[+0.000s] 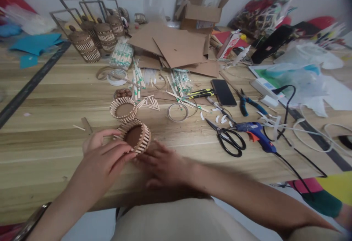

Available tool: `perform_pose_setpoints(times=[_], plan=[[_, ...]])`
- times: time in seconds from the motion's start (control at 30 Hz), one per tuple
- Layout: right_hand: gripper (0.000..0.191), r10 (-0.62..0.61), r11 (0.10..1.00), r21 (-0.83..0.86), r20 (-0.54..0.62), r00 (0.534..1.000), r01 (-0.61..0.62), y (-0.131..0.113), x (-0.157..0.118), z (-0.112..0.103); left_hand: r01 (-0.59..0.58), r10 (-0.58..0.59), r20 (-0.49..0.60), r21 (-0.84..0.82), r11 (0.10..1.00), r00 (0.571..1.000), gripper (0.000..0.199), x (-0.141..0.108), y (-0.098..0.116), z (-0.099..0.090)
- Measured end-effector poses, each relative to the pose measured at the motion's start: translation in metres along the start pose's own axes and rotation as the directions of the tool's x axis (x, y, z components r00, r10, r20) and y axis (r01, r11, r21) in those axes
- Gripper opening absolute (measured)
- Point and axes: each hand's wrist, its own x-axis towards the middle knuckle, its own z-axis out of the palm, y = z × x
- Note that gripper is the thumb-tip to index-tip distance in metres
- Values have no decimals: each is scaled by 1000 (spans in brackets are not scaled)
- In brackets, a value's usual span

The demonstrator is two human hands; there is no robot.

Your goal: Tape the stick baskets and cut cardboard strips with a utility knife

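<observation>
My left hand [106,155] grips the near left side of a small round basket [143,138] walled with short wooden sticks and floored in brown. The basket tilts a little toward me. Just beside it my right hand [165,162] lies low over the table, fingers stretched out, palm down and blurred by motion. Its fingertips are near the basket's base; whether they touch it I cannot tell. A second stick-walled ring [123,110] with a brown floor stands right behind the held basket. Brown round beads or nuts [123,93] sit behind that, with loose cut sticks [151,103] to their right.
On the right lie black-handled scissors [228,138], a blue glue gun [254,133] with a trailing cord, pliers [250,103], a phone [224,92] and a yellow cutter [200,93]. Lidded baskets with tall handles [85,45], cardboard sheets [178,47] and an open box [202,15] stand behind.
</observation>
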Motion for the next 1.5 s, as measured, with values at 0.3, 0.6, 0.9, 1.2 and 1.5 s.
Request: perform_pose_setpoints(times=[0.3, 0.6, 0.9, 1.2, 1.5], plan=[[62, 417, 858, -272, -126, 900, -436, 83, -104, -31, -54, 54, -34, 4, 999, 998, 25, 13, 1, 24], [16, 459, 889, 43, -83, 885, -457, 33, -42, -41, -147, 151, 1, 258, 955, 988, 12, 59, 13, 61], [11, 482, 876, -15, 72, 873, -482, 22, 9, -34, -11, 25, -100, 138, 990, 995, 19, 31, -3, 36], [14, 435, 898, -125, 104, 894, -423, 14, 14, -38, 0, 23, -180, 127, 992, 983, 17, 27, -13, 34], [15, 386, 899, -227, 0, 923, -376, 4, 10, -19, 43, -7, -177, 199, 979, 984, 19, 32, -21, 32]])
